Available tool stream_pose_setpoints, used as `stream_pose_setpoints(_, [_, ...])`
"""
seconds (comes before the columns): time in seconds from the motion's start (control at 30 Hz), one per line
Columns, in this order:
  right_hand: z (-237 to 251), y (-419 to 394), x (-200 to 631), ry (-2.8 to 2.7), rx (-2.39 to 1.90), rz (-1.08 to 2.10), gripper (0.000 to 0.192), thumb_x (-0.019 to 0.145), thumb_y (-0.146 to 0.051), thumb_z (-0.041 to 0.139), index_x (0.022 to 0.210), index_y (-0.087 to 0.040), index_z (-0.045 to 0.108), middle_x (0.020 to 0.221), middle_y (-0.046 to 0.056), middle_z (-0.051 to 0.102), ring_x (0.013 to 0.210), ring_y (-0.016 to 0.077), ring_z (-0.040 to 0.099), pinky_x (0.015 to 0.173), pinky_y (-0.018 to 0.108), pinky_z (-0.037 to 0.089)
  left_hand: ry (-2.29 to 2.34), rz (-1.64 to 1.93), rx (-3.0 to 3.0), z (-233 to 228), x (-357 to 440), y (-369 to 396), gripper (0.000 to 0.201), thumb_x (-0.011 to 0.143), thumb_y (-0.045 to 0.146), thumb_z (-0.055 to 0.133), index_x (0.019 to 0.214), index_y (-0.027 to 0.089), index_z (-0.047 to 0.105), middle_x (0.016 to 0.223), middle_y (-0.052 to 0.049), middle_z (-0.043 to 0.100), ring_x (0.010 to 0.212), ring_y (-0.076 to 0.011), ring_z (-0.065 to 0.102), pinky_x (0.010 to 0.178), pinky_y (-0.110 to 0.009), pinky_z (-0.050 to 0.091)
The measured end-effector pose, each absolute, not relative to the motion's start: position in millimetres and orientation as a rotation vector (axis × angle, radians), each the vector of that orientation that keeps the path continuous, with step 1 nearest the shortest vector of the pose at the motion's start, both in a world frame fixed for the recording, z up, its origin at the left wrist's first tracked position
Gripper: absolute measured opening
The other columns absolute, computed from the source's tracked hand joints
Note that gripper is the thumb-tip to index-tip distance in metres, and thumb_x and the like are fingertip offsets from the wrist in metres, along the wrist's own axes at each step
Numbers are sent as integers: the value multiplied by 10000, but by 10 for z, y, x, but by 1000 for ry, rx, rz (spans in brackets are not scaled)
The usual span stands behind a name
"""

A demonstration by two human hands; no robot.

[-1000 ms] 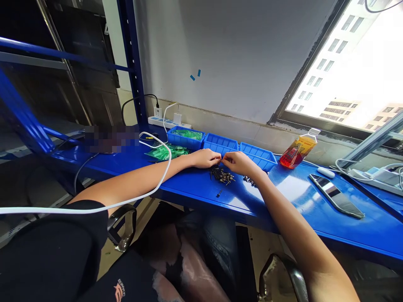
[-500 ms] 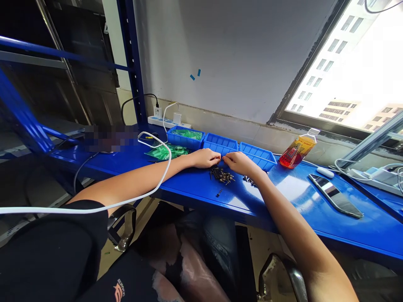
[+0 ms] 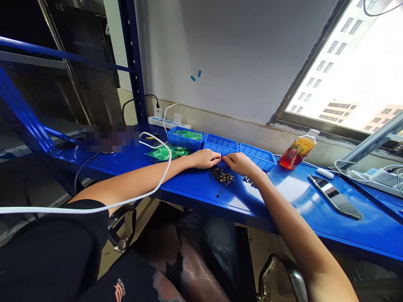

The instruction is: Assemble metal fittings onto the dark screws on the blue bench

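Observation:
My left hand (image 3: 207,159) and my right hand (image 3: 237,162) meet almost fingertip to fingertip over the blue table. Both are closed in a pinch, and whatever the fingers hold is too small or hidden to name. Just below them lies a pile of small dark and brass-coloured screw-like pieces (image 3: 224,176). One single dark screw-like piece (image 3: 219,193) lies apart, nearer the table's front edge. A smaller heap of dark pieces (image 3: 248,180) sits by my right wrist, partly covered by it.
Behind my hands stand blue bins: one with green packets (image 3: 188,134), a middle bin (image 3: 220,141) and a right bin (image 3: 258,156). Green bags (image 3: 170,152) lie left. A drink bottle (image 3: 298,150) and a phone (image 3: 335,196) are right. A white cable (image 3: 159,187) crosses before my left arm.

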State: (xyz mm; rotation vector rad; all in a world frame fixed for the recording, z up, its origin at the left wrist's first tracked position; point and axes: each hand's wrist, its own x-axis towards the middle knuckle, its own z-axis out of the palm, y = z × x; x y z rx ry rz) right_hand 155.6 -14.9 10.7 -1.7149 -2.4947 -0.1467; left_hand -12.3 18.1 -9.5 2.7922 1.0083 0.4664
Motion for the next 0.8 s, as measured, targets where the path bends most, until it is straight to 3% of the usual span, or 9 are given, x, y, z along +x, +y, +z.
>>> stream_pose_setpoints(0.8, [91, -141, 1553, -2471, -1641, -249, 262, 903, -274, 381, 858, -165, 615, 874, 65, 671, 759, 157, 582, 591, 229, 313, 971, 460, 2807, -102, -125, 188, 227, 857, 282, 391, 828, 180, 591, 686, -17, 636, 614, -159, 548, 538, -238, 323])
